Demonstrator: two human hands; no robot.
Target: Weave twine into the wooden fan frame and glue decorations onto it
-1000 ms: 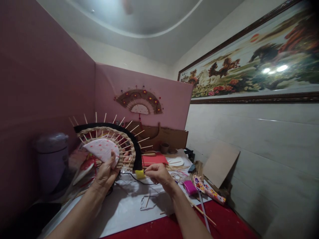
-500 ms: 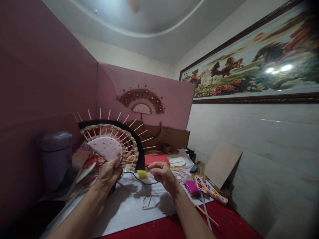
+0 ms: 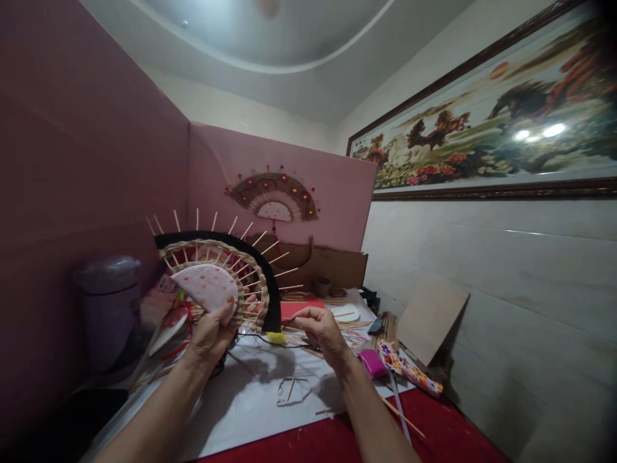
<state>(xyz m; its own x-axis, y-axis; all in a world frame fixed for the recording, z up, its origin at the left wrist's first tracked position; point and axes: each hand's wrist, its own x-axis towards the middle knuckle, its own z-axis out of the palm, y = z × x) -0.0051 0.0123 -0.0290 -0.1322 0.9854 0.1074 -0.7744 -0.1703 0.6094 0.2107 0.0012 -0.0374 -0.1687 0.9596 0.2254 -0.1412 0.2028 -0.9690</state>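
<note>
My left hand (image 3: 212, 331) grips a half-round fan (image 3: 209, 287) by its lower part. The thumb presses on the white, red-spotted centre, with fingers partly hidden behind. Thin sticks radiate from the centre through a braided straw band (image 3: 263, 292) and a black woven band (image 3: 273, 283), their tips standing free. Beside the black band's lower right end, my right hand (image 3: 321, 331) is closed in a pinch on a thin black cord (image 3: 285, 321). More of this cord hangs below, between fan and right hand, passing a small yellow piece (image 3: 276, 337).
White paper (image 3: 241, 418) covers part of the red tabletop (image 3: 424, 418). To the right lie a magenta packet (image 3: 371, 364) and a flowered cloth piece (image 3: 409, 370). Loose sticks and a small brown pot (image 3: 321, 285) are behind. A finished fan (image 3: 274, 196) hangs on the pink panel.
My right hand has drawn slightly right, away from the fan's edge, and the hanging cord sags less. The fan has shifted a little to the right in my left hand.
</note>
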